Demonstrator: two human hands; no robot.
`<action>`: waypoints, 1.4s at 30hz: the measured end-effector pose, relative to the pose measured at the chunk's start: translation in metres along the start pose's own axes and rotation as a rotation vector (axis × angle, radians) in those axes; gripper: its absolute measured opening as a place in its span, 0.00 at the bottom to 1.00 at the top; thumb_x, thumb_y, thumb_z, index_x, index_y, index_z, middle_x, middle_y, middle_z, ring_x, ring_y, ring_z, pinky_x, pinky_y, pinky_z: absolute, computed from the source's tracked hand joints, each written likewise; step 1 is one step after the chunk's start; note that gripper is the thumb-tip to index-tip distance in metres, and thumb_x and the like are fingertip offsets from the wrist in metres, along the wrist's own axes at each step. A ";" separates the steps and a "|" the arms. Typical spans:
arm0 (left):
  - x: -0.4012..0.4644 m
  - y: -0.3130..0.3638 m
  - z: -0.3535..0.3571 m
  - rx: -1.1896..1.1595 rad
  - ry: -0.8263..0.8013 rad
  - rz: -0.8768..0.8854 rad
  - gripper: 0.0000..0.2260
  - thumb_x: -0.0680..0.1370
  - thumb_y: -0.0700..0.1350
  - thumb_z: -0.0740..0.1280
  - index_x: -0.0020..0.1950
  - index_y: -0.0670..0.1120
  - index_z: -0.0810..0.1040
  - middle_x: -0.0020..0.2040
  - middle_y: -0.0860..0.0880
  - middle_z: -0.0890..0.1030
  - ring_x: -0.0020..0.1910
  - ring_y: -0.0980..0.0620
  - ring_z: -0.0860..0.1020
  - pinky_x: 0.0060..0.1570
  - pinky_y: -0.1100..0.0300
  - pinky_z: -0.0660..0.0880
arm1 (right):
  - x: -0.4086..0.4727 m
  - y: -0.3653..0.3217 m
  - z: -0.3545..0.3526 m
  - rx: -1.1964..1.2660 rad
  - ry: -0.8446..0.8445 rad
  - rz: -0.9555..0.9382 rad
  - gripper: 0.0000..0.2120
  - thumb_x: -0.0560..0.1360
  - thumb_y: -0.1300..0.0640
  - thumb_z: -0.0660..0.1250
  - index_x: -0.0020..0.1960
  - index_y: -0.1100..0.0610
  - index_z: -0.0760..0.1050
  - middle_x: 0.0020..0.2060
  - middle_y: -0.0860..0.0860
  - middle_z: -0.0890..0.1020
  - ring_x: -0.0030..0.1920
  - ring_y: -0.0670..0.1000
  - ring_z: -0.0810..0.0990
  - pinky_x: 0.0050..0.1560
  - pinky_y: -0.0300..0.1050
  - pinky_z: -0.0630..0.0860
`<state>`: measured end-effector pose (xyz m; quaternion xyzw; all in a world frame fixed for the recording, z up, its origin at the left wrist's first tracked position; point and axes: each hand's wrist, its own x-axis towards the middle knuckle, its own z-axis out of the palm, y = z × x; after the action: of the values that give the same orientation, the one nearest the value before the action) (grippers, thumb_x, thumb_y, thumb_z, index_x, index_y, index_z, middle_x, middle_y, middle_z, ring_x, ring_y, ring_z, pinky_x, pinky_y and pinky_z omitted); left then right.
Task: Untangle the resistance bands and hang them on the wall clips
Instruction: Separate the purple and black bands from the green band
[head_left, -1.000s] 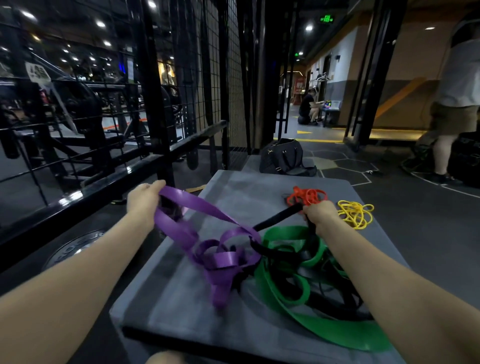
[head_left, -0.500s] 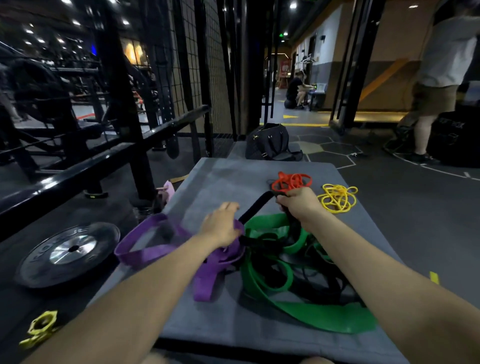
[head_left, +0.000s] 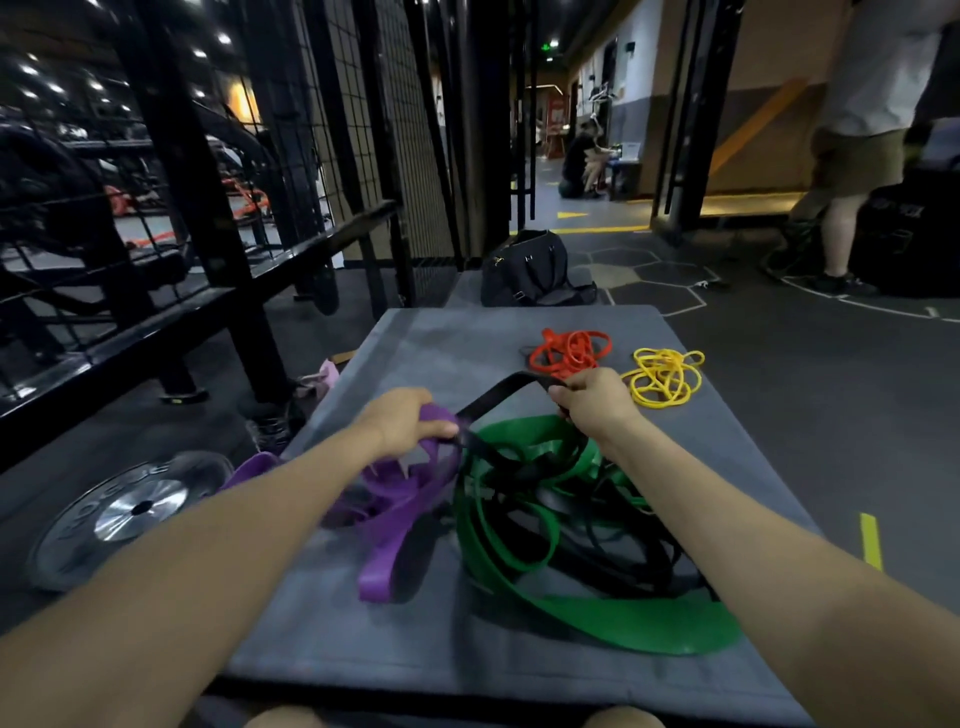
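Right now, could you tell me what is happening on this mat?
A person is untangling resistance bands on a grey mat. The left hand grips the purple band; the right hand lifts a black band out of the green band tangle. The orange band and yellow band lie apart.

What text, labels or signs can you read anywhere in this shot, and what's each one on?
Nothing here reads cleanly.
Weight plate: raised letters around the rim, too blurred to read.
Green ceiling sign: lit, too small to read.
Red panel down the corridor: too small and blurred to read.
Resistance bands and mat: no print visible.
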<state>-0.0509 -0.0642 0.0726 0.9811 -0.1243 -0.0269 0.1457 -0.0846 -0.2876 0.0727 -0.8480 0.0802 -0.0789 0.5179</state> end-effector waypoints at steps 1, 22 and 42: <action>0.001 0.003 -0.009 -0.064 0.040 0.010 0.17 0.74 0.57 0.67 0.43 0.44 0.70 0.37 0.49 0.72 0.41 0.48 0.73 0.39 0.58 0.65 | -0.001 -0.002 0.000 -0.030 -0.002 -0.041 0.08 0.77 0.62 0.63 0.47 0.67 0.76 0.36 0.57 0.74 0.37 0.53 0.71 0.39 0.43 0.64; -0.017 0.012 -0.129 -0.222 0.568 0.002 0.21 0.76 0.60 0.62 0.31 0.46 0.65 0.30 0.49 0.69 0.32 0.49 0.69 0.31 0.57 0.62 | -0.001 -0.027 -0.029 -0.760 -0.015 -0.312 0.21 0.74 0.70 0.58 0.59 0.53 0.79 0.56 0.58 0.80 0.52 0.60 0.79 0.45 0.49 0.75; -0.021 0.000 -0.065 -0.794 0.341 -0.163 0.19 0.73 0.58 0.67 0.37 0.42 0.74 0.36 0.44 0.80 0.34 0.47 0.78 0.39 0.56 0.75 | -0.032 -0.037 0.041 -0.543 -0.243 -0.521 0.07 0.71 0.56 0.72 0.47 0.58 0.80 0.48 0.58 0.79 0.48 0.58 0.77 0.45 0.45 0.69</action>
<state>-0.0656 -0.0409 0.1355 0.8460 -0.0008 0.0783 0.5275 -0.1049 -0.2285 0.0857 -0.9492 -0.1816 -0.0824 0.2433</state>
